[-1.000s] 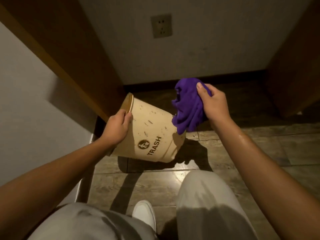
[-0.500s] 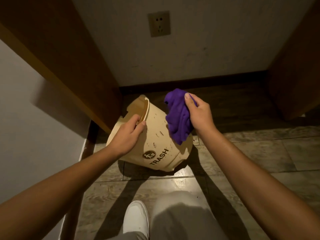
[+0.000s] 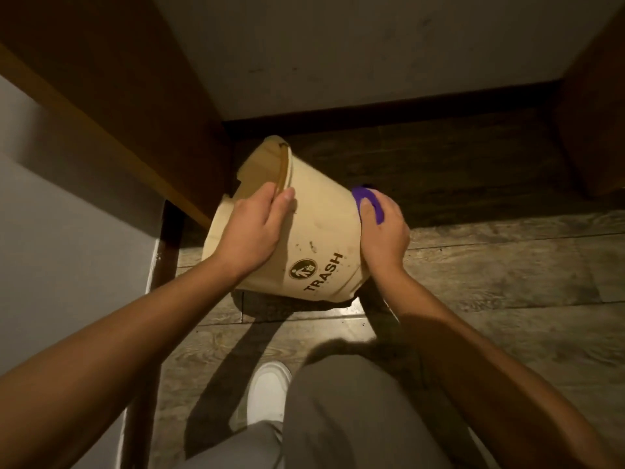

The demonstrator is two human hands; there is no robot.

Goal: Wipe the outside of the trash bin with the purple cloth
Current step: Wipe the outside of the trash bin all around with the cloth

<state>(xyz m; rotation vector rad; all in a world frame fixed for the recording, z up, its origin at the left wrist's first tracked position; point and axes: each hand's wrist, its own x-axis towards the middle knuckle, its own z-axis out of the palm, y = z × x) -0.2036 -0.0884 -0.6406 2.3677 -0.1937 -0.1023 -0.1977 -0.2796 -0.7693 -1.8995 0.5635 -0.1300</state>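
Note:
A cream trash bin [image 3: 321,228] marked "TRASH" is tilted on the floor, its open mouth turned up and to the left. My left hand [image 3: 252,228] grips the bin's rim, fingers hooked over the edge. My right hand [image 3: 384,231] presses the purple cloth [image 3: 370,201] flat against the bin's right outer side. Most of the cloth is hidden under the palm and behind the bin; only a small purple strip shows by the thumb. Dark specks dot the bin's wall above the logo.
A wooden cabinet side [image 3: 142,106] stands close on the left of the bin, another wooden panel [image 3: 595,96] on the right. A white wall with a dark baseboard [image 3: 372,113] lies behind. My white shoe [image 3: 269,390] and grey-trousered knee [image 3: 355,401] are below.
My right hand has come down from above the bin and pushed the cloth against the bin's right side. The bin has rotated a little under my left hand's hold.

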